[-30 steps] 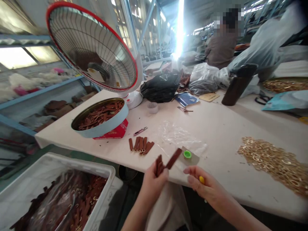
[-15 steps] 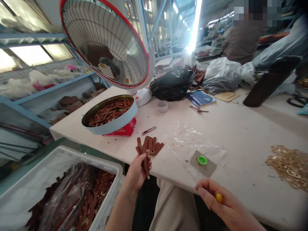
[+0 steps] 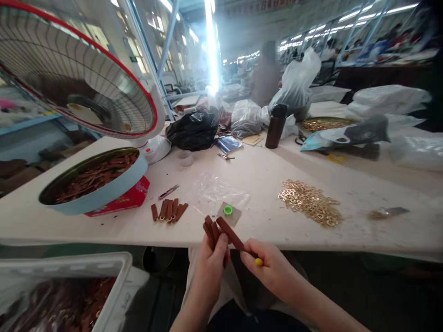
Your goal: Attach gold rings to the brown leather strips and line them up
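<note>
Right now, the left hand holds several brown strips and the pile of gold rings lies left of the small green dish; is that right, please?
Not quite: the head view shows the pile of gold rings to the right of the small green dish, not left. The left hand does hold several brown strips.

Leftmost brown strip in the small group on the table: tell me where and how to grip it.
Probably best pinched by its long edges near the far end, from above: the strip lies flat, and that end stands clearest of the neighbouring strips.
</note>
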The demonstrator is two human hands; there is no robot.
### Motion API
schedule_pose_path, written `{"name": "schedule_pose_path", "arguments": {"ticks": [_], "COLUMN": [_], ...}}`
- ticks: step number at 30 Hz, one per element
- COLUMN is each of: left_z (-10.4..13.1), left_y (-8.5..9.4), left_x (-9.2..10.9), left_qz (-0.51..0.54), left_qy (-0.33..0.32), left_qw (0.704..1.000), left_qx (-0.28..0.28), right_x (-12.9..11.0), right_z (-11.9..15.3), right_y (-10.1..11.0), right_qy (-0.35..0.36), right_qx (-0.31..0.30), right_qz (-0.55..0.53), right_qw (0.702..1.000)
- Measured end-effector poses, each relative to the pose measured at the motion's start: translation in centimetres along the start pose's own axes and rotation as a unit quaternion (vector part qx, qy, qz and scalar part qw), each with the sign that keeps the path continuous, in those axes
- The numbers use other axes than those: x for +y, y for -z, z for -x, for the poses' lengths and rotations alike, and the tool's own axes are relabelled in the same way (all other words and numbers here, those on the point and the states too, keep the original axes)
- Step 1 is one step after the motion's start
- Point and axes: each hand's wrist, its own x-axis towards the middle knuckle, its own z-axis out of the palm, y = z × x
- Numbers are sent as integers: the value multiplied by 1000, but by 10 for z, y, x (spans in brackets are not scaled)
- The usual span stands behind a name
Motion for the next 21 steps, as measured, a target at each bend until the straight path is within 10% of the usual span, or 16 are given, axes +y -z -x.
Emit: {"name": "schedule_pose_path", "arguments": {"ticks": [5,9,15,21], "left_z": [13,14,11,9], "left_y": [-13,-16,-23,-25], "left_x": [-10,-12,-17,-19], "left_qz": [-2,-1,-25,-23], "left_qy": [64,66,49,57], "left_qw": [996,996,997,998], "left_qx": [-67,-52,-49,-32], "right_x": [0,17,90,123], "right_z": [15,30,37,8], "right_y": [9,38,111,141], "right_qy": [23,-26,-193,-215], "right_qx": [-24,-9,136,139], "right_qz": [-62,85,322,397], "right_qw": [998,996,917,881]}}
